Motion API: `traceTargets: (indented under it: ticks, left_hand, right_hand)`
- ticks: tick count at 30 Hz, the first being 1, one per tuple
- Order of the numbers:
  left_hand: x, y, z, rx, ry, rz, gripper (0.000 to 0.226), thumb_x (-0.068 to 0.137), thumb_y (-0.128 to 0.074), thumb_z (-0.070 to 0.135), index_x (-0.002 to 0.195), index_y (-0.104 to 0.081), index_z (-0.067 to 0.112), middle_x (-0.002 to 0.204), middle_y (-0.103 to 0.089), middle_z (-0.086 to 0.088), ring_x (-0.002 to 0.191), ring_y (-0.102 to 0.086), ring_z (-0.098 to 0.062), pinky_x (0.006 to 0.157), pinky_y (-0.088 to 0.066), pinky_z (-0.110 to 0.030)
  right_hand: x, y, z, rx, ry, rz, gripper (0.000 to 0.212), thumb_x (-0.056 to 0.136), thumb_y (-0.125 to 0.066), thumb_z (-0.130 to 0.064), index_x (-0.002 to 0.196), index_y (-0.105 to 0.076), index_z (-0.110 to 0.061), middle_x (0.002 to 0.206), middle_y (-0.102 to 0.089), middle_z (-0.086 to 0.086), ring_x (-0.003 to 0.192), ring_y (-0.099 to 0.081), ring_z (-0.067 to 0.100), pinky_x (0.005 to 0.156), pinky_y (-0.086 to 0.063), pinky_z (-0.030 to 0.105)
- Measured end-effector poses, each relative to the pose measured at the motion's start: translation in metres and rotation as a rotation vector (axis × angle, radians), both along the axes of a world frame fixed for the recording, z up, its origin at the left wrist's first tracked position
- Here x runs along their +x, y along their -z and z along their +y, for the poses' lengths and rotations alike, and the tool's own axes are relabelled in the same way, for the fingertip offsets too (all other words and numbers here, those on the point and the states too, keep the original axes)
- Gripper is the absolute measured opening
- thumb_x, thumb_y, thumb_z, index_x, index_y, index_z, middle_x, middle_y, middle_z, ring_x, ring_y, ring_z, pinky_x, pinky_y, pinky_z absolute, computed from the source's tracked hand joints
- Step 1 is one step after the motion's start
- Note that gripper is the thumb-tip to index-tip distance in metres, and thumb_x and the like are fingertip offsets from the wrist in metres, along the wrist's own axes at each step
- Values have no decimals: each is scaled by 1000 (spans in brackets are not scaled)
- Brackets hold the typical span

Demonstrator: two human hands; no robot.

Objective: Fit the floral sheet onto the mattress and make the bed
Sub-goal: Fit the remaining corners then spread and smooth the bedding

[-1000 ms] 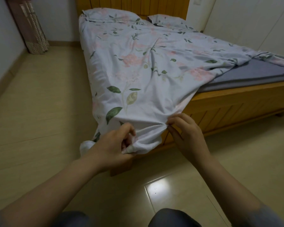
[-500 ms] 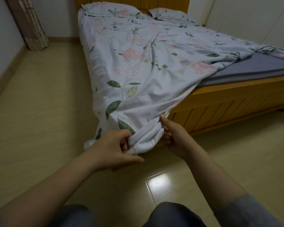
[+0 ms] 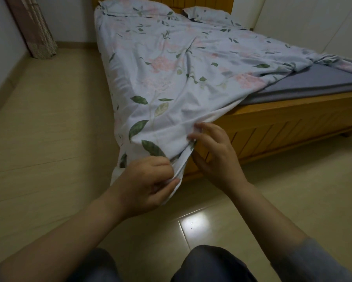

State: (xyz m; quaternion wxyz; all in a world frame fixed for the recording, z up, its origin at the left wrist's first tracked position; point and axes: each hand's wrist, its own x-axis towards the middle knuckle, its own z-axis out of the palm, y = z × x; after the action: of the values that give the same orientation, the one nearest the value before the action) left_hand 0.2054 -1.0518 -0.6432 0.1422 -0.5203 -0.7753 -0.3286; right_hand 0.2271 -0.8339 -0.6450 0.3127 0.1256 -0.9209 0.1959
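Left hand (image 3: 144,185): clamped on floral sheet (image 3: 181,68) corner. Right hand (image 3: 216,157): fingers apart, tips touching hem. Sheet: lengthwise along mattress (image 3: 317,82), gathered corner pointing toward viewer.

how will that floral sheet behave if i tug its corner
Probably floppy: the floral sheet bunches where the left hand pinches it. Likely light, as a pinch alone holds the corner up. It may slide; the grey mattress lies bare beyond.
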Motion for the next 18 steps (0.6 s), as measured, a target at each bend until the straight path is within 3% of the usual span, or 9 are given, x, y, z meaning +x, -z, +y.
traceTargets:
  ticks: [2, 6, 10, 12, 16, 18]
  left_hand:
    - [2, 0, 0, -18, 13, 9, 33, 90, -54, 29, 61, -52, 14, 65, -49, 3, 57, -42, -9, 51, -38, -24]
    - [6, 4, -6, -64, 41, 37, 30, 89, -55, 27, 61, -50, 17, 65, -50, 6, 57, -44, -6, 53, -36, -17]
    - [8, 14, -9, -90, 23, 28, 30, 89, -54, 29, 61, -45, 21, 64, -45, 10, 57, -39, -3, 51, -36, -18]
    - [11, 14, -4, -91, 31, 22, 31, 89, -55, 28, 60, -45, 19, 64, -44, 9, 57, -38, -4, 50, -37, -21]
    - [22, 10, 4, -101, 113, 20, 31, 90, -55, 24, 61, -44, 20, 64, -45, 7, 57, -40, -6, 51, -36, -22]
    - [22, 8, 0, -96, 118, 2, 30, 89, -56, 23, 62, -44, 22, 64, -46, 8, 57, -41, -5, 53, -40, -22]
  right_hand:
    - [-1, -5, 7, 86, -23, 6, 21, 84, -61, -23, 101, -65, -11, 121, -58, 7, 121, -46, 20, 102, -42, 35]
    - [13, -8, 21, 169, -40, 196, 9, 85, -66, -15, 85, -68, -6, 98, -68, 9, 102, -59, 22, 93, -48, 35]
    - [26, 4, 29, 271, -53, -43, 8, 82, -62, -19, 81, -57, -13, 83, -60, 2, 76, -53, 17, 71, -48, 32]
    - [23, 13, 34, 294, -47, -151, 9, 83, -63, -23, 85, -57, -16, 91, -57, 0, 82, -50, 15, 72, -48, 33]
    - [-2, 13, 44, 354, -17, -244, 27, 80, -67, -30, 105, -60, -23, 121, -58, 0, 119, -48, 21, 102, -42, 35]
    - [-12, 4, 50, 350, -7, -244, 25, 82, -66, -26, 107, -61, -21, 117, -63, 2, 116, -54, 23, 102, -43, 41]
